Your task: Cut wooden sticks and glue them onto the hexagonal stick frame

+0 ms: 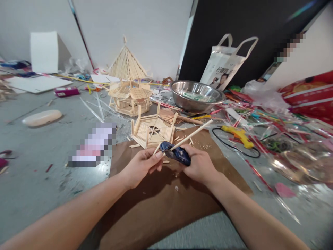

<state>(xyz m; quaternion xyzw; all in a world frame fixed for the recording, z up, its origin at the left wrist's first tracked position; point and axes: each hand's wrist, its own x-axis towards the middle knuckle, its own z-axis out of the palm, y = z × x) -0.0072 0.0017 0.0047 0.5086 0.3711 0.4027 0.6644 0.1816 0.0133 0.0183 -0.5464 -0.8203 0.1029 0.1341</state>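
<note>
My left hand [148, 162] is closed, pinching a thin wooden stick [194, 133] that slants up to the right. Wrapped in my right hand [201, 163] is a dark blue hand cutter [179, 155]. Its head meets the stick close to my left fingertips; whether the blades have closed on the stick I cannot tell. A short piece of stick also shows at my left fingers. Just beyond both hands sits a hexagonal stick frame [140, 133] with upright posts. Cut stick bits lie around it on a brown sheet [151, 211].
Behind the frame stands a pagoda model [127, 66] built of sticks. A phone [95, 142] and a white oval case [42, 118] lie to the left. On the right are a yellow glue gun [239, 136] with a cable, a metal basin [196, 93] and scattered scraps.
</note>
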